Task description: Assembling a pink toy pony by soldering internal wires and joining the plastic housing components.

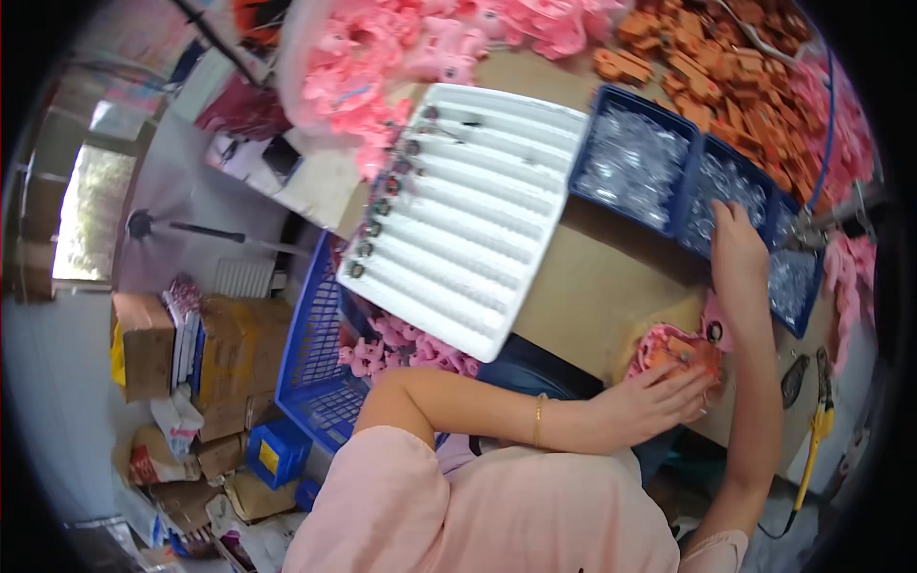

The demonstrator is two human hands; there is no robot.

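Observation:
My left hand (659, 401) lies over a pink plastic toy shell (648, 346) with an orange block-shaped part (695, 355) seated in it, holding it against the table near my body. A pink piece with a dark round spot (714, 329) sticks out beside it. My right hand (735, 234) reaches over the middle blue bin (695, 224), its fingertips together among small transparent pieces (721, 181). Whether a piece is between those fingers cannot be made out. A larger blue bin (573, 181) of transparent pieces (630, 158) stands to its left.
A white ridged tray (478, 220) with small dark parts along its left edge lies left of the bins. Pink toy parts (363, 57) and orange blocks (697, 72) are heaped at the back. A blue basket (310, 353) holds pink pieces. A yellow-handled tool (820, 420) hangs at right.

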